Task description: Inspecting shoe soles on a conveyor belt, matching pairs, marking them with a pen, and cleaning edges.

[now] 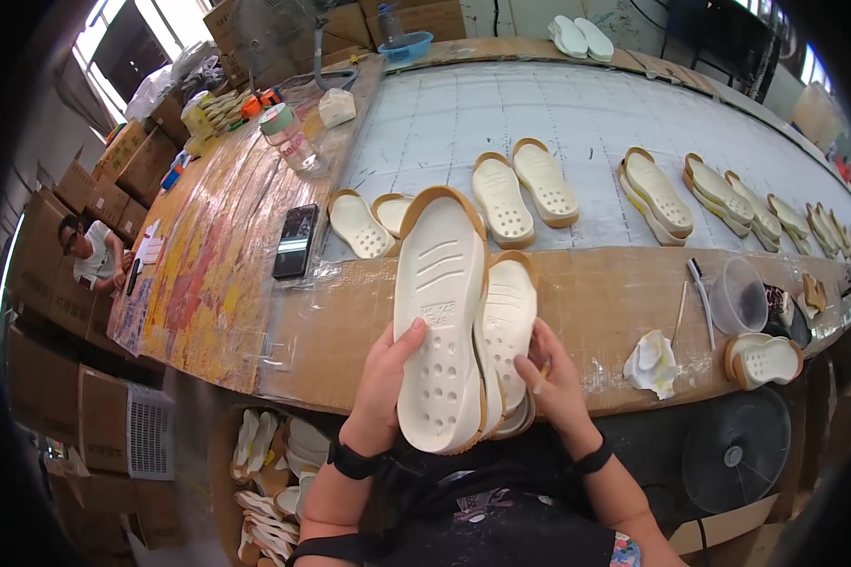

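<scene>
In front of my body, over the near edge of the table, I hold cream shoe soles with tan rims. My left hand (380,383) is closed on the side of the nearest shoe sole (440,350), its thumb resting on the cream face. This sole stands upright, with grooves near its top and rows of round dimples lower down. Behind it to the right, a second shoe sole (509,317) is partly covered. My right hand (553,383) grips that one at its right side, thumb bent across it. More sole edges show underneath, mostly hidden.
Pairs of soles (503,198) line the white table surface (425,123) toward the right. A phone (295,241), a bottle (288,137), a plastic tub (738,296) and crumpled paper (651,363) lie around. Below stand a box of soles (255,444) and a fan (736,439). A person (95,250) sits far left.
</scene>
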A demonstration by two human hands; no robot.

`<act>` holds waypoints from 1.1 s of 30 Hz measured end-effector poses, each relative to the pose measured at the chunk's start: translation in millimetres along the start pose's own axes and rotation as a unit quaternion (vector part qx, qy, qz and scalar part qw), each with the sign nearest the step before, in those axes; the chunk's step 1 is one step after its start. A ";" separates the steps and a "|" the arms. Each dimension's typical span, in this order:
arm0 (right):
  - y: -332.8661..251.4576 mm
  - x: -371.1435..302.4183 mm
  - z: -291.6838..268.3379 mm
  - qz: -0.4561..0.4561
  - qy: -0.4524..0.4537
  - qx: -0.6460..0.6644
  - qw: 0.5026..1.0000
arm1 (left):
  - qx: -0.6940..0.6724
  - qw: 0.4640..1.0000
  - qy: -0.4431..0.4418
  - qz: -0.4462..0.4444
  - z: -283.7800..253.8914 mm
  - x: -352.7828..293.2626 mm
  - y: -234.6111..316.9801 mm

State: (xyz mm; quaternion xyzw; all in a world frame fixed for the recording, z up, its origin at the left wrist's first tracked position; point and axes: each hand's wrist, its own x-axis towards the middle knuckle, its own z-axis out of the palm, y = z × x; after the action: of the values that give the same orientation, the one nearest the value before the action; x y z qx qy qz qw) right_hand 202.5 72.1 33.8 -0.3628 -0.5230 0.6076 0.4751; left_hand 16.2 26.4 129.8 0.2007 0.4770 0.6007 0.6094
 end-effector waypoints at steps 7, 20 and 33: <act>-10.0 4.4 -1.3 0.043 -0.064 0.133 0.988 | -0.098 0.995 0.028 -0.020 -6.9 -23.6 8.9; -1.7 -10.1 11.9 0.031 -0.051 -0.015 0.998 | -0.124 0.986 -0.047 -0.100 -27.2 3.4 -30.4; -3.7 -20.8 47.6 0.125 -0.198 -0.043 0.971 | -0.334 0.937 -0.071 -0.079 -106.6 -58.7 -81.4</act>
State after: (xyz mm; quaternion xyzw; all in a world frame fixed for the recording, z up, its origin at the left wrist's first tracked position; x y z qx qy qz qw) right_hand 164.5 38.4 45.3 -0.3181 -0.5828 0.6988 0.2662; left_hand -17.1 -78.9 33.7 -0.0101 0.2189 0.6596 0.7190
